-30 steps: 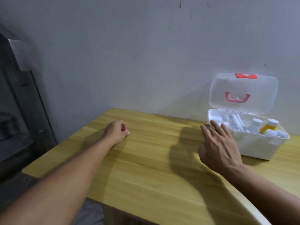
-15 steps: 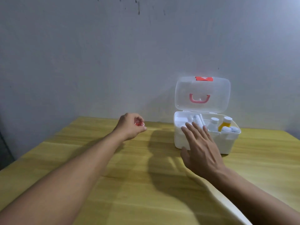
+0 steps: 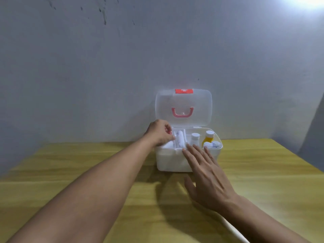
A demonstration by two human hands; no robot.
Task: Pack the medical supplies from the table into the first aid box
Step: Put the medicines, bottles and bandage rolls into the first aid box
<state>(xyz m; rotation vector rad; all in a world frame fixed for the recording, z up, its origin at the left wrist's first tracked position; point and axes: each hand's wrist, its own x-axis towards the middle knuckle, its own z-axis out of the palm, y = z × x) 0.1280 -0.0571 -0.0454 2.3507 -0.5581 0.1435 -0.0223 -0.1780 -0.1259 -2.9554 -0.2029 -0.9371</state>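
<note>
1. Since the earlier frames, the left hand [image 3: 160,133] has been carried from the bare bench top to the left end of the first aid box [image 3: 172,161], and the right hand [image 3: 207,178] has been brought up against the box front.
2. The left hand is curled over the leftmost tray compartment, with a small red-and-white item [image 3: 169,132] pinched at its fingertips; what the item is cannot be told.
3. The right hand is held flat and released, nothing being grasped; its fingertips [image 3: 188,146] lie at the front rim of the box.
4. A wrapped white roll [image 3: 180,141] is seen lying in the compartment just at 3 o'clock of the left hand.
5. Further toward 3 o'clock, a white bottle [image 3: 195,140] and a yellow bottle with a white cap [image 3: 208,137] are stood upright, with small white rolls [image 3: 212,144] in front of them.
6. The clear lid [image 3: 183,107] is held upright at 12 o'clock of the tray, with a red handle [image 3: 182,114] on it and a red latch [image 3: 184,91] at its top edge.
7. The box is set on the wooden bench [image 3: 263,172], near the far edge, close to the grey wall [image 3: 105,67].
</note>
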